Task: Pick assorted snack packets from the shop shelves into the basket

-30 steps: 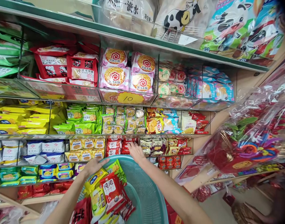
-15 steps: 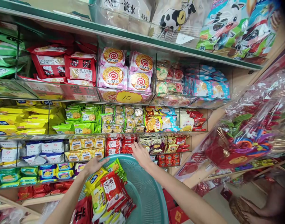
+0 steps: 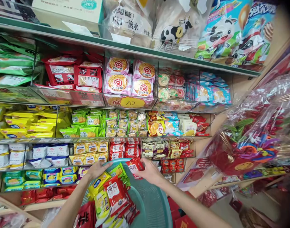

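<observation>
My right hand point(image 3: 151, 171) pinches a small red-and-white snack packet point(image 3: 134, 167) above the far rim of a teal plastic basket point(image 3: 157, 199). My left hand point(image 3: 97, 170) is closed around the basket's far left rim, its thumb side toward the shelf. Inside the basket, heaped to the left, are a red-and-white biscuit packet point(image 3: 116, 193), a yellow packet point(image 3: 99, 181), a green packet point(image 3: 118, 172), a pale yellow packet point(image 3: 102, 205) and a dark red packet point(image 3: 85, 216). Just behind the right hand, similar red packets point(image 3: 132, 148) fill a shelf compartment.
Shelves of wrapped snacks rise in front, with clear dividers. A yellow price tag point(image 3: 132, 102) hangs at the middle. Cookie packets point(image 3: 91, 147) sit left of the red ones. At right, plastic-wrapped decorations point(image 3: 244, 155) jut out beside the wooden shelf side.
My right hand has drawn back from the shelf compartment with a red snack packet, now over the basket rim. My left hand stays on the rim. The view has shifted slightly.
</observation>
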Tool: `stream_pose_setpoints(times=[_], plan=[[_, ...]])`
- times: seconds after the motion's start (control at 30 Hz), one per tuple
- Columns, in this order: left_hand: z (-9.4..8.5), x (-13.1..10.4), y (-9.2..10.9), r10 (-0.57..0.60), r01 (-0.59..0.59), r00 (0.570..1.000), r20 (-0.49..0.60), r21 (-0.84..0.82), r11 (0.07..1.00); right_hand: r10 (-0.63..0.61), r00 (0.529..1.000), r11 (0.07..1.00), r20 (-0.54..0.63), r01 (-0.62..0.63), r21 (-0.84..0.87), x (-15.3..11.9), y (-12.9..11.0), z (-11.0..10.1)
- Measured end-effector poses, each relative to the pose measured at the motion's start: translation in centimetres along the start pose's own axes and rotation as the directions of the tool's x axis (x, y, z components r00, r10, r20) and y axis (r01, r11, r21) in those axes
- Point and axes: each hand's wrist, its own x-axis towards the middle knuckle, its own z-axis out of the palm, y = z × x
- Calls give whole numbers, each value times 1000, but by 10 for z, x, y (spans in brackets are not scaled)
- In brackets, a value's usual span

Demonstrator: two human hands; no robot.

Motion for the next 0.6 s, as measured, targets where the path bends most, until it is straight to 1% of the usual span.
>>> stream_pose_setpoints(times=[0.03,0.1,0.17,0.23,0.3,0.37,0.47,0.6], plan=[[-1,-1,0,5,-5,1000,9,-5,1000,30,997,999,71,-32,28,-4,2,3],[-2,-2,1,7,-7,1000,2,-14,1000,84,979,995,184,-91,27,-11,6,12],[-3,-4,2,0,0,1000,-8,-14,1000,139,960,990,242,-138,-21,-17,10,21],[-3,-6,2,-7,7,1000,-12,-7,1000,164,941,986,295,-155,-55,-22,14,30],[-3,-7,1,-16,16,1000,-22,12,1000,173,914,985,366,-166,-52,-24,19,38],[-3,-8,-1,-26,27,999,-40,30,999,179,877,981,445,-193,-14,-24,23,46],[-2,-10,-4,-34,35,998,-47,27,999,217,836,961,504,-272,38,-24,30,58],[-3,-13,-3,-15,15,999,-40,14,1000,232,816,929,530,-347,127,-22,35,70]])
